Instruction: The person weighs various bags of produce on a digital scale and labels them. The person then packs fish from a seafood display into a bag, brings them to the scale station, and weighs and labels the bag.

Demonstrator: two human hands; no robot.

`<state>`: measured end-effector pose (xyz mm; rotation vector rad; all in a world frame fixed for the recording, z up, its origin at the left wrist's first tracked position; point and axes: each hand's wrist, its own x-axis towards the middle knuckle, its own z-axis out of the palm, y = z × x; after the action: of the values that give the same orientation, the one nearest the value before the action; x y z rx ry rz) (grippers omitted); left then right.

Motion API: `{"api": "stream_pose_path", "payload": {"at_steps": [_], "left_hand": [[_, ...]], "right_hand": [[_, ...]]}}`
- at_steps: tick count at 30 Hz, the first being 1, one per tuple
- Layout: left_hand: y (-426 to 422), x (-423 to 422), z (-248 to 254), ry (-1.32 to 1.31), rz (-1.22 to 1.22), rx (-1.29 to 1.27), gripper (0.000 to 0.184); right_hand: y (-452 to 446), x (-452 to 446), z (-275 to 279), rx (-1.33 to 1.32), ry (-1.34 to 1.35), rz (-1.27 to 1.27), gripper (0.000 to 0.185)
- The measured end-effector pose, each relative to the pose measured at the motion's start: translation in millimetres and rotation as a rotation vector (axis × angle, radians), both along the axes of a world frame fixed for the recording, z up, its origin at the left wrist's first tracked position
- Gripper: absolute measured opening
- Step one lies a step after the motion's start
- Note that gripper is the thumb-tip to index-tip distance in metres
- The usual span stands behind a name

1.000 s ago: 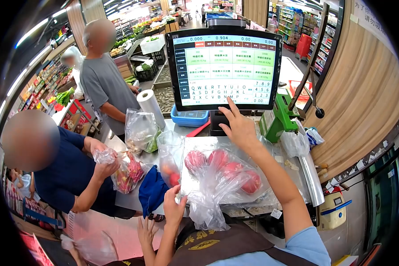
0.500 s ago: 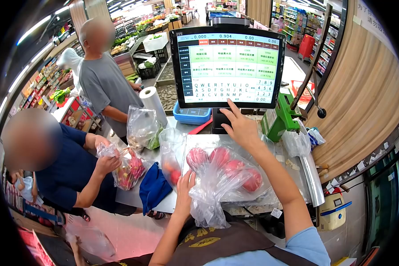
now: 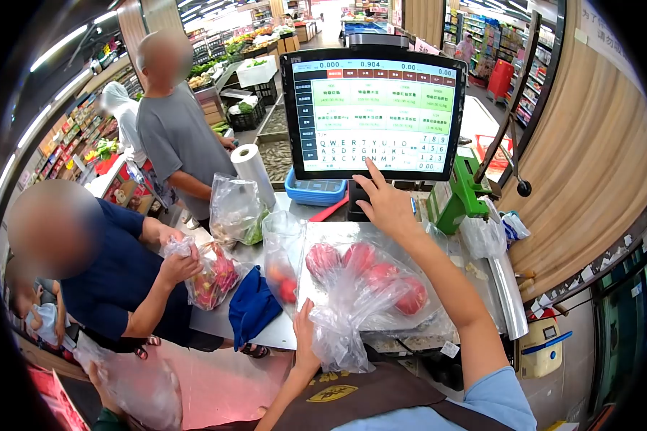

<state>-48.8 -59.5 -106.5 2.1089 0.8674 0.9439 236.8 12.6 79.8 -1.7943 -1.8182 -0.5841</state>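
On the steel scale plate (image 3: 316, 231) lies a clear plastic bag with red fruit (image 3: 383, 276), its gathered neck toward me. My left hand (image 3: 305, 334) is beside the bag's neck at the plate's left edge; its fingers are partly hidden, and whether they grip is unclear. My right hand (image 3: 388, 207) is raised with fingers apart, the index fingertip at the lower keyboard rows of the lit touchscreen (image 3: 374, 115). It holds nothing. Left of the plate stands a clear bag with round red fruit (image 3: 286, 289).
A person in dark blue (image 3: 126, 266) handles a bag of dragon fruit (image 3: 216, 276). Another person in grey (image 3: 183, 136) stands behind. Around the counter are a blue cloth (image 3: 253, 305), a plastic roll (image 3: 251, 172), blue trays (image 3: 315, 188) and a green device (image 3: 459, 190).
My left hand has shifted in toward the neck of the fruit bag. My right hand stays at the screen. The extra hand beside my left one a second ago is gone from there.
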Motion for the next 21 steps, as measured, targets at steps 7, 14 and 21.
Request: {"api": "stream_pose_path", "payload": {"at_steps": [7, 14, 21], "left_hand": [[-3.6, -3.7, -17.0, -0.053, 0.02, -0.045, 0.057], [4.1, -3.2, -13.9, 0.02, -0.026, -0.021, 0.054], [4.8, 12.5, 17.0, -0.063, -0.051, -0.189, 0.068]], "right_hand": [[9.3, -4.6, 1.4, 0.033, 0.023, 0.007, 0.051], [9.8, 1.4, 3.0, 0.022, 0.02, -0.116, 0.052], [2.6, -7.7, 11.7, 0.013, 0.04, -0.006, 0.051]]}}
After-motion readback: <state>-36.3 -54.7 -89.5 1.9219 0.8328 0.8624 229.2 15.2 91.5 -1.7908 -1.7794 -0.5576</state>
